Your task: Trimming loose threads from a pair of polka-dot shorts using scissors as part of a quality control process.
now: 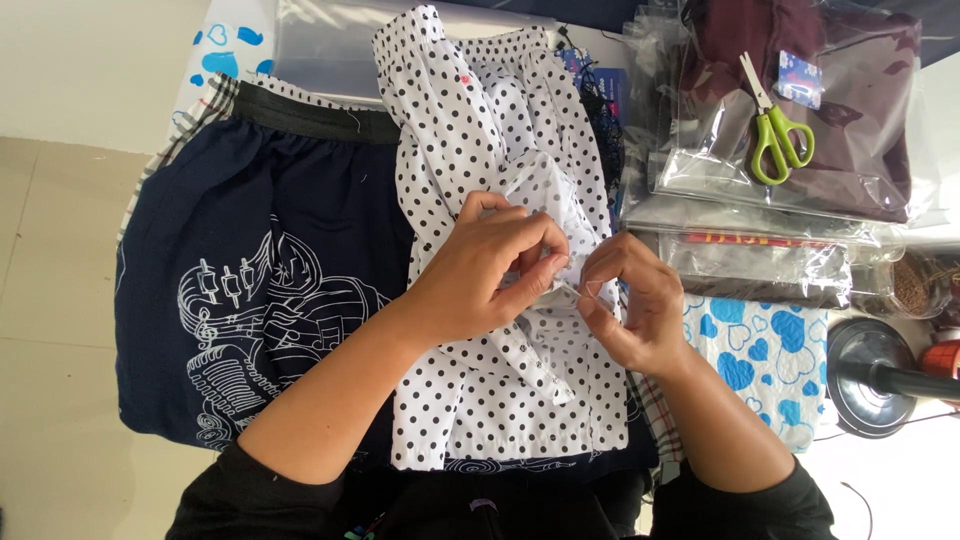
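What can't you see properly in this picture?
All in the head view:
- What the left hand and right hand pinch on the dotted shirt: too small, covered by fingers.
- Navy skirt right part: under the shirt.
- Maroon cloth: blurred by its plastic bag, scissors on top.
- Black stand: cut off at the right edge.

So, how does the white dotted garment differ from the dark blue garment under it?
The white dotted garment is covered in small black dots; the dark blue garment is plain apart from a white line drawing. The dotted one is crumpled and lies on top; the blue one is spread flat beneath. The left hand and right hand pinch the dotted one with their fingers; neither grips the blue one. Both are fabric and lie on the same table.
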